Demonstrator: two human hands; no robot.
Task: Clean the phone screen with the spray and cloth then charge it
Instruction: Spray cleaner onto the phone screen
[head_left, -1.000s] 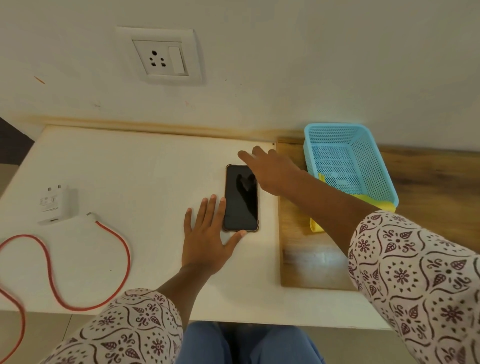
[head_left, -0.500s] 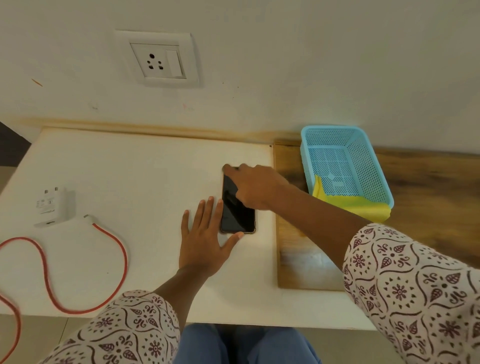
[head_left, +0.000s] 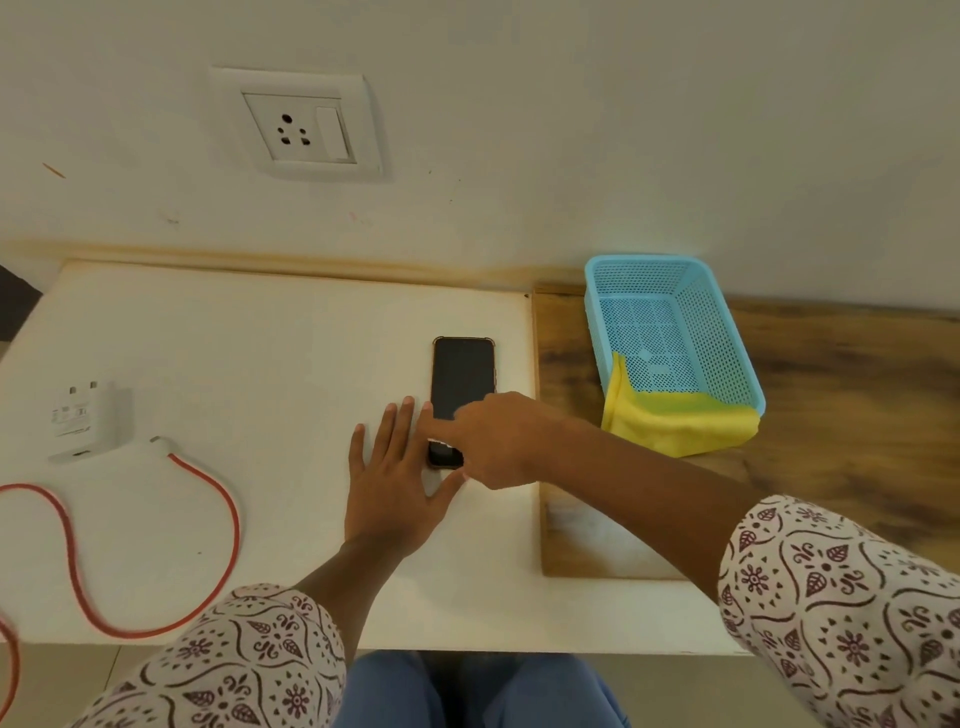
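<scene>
White desk (head_left: 260, 364): left hand (head_left: 395, 488) spread flat, right hand (head_left: 498, 441) fingers curled on phone (head_left: 462, 374)

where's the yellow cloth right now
In the head view the yellow cloth is at the right, draped over the near rim of the blue basket onto the wooden board, right of the phone.

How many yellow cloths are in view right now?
1. The yellow cloth hangs over the near rim of the blue basket, on the wooden board to the right of the phone. None other shows.
</scene>
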